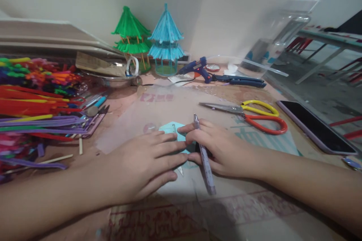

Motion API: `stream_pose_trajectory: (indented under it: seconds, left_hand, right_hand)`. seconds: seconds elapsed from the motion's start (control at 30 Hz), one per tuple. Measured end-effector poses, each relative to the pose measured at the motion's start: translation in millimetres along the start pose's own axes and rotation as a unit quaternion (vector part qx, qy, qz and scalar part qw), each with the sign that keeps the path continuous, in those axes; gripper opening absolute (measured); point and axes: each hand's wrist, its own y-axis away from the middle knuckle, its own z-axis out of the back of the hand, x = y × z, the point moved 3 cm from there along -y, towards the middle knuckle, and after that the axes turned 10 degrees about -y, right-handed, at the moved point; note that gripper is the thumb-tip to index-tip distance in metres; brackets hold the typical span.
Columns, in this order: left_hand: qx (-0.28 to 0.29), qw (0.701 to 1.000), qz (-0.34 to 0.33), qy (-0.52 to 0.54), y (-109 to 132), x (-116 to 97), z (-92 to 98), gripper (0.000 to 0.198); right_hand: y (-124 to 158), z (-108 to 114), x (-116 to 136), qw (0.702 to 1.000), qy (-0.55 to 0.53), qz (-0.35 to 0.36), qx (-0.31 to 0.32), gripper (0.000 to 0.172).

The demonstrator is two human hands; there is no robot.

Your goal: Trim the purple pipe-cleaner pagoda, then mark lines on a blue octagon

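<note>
My left hand [143,163] lies flat with fingers spread on a light blue paper piece [172,128] in the middle of the table. My right hand [219,150] is closed around a pen [204,156], whose tip points away from me, and its fingers also rest on the paper. A thin clear ruler-like strip [175,135] peeks out between the two hands. Most of the paper is hidden under the hands.
Orange-and-yellow scissors [251,115] lie right of the hands, a dark phone [315,126] further right. A blue glue gun [203,71], green [131,35] and blue [166,37] pagoda models and a metal bowl [113,79] stand at the back. Coloured pipe cleaners [36,98] pile up left.
</note>
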Motion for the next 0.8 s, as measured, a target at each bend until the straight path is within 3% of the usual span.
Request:
stream_pose_trajectory:
  seconds: [0.37,0.53,0.8]
  left_hand:
    - [-0.016,0.99,0.079,-0.112,5.0,12.5,-3.0,0.034]
    - [0.008,0.979,0.204,-0.014,7.8,31.6,-6.6,0.053]
    - [0.014,0.979,0.2,0.042,4.4,35.5,-9.8,0.04]
  right_hand:
    - [1.2,1.5,-0.6,1.0,-0.011,0.004,-0.005,0.019]
    - [0.7,1.4,-1.7,1.0,-0.005,0.004,-0.007,0.02]
    - [1.3,2.4,-1.3,1.0,0.007,0.001,0.001,0.018]
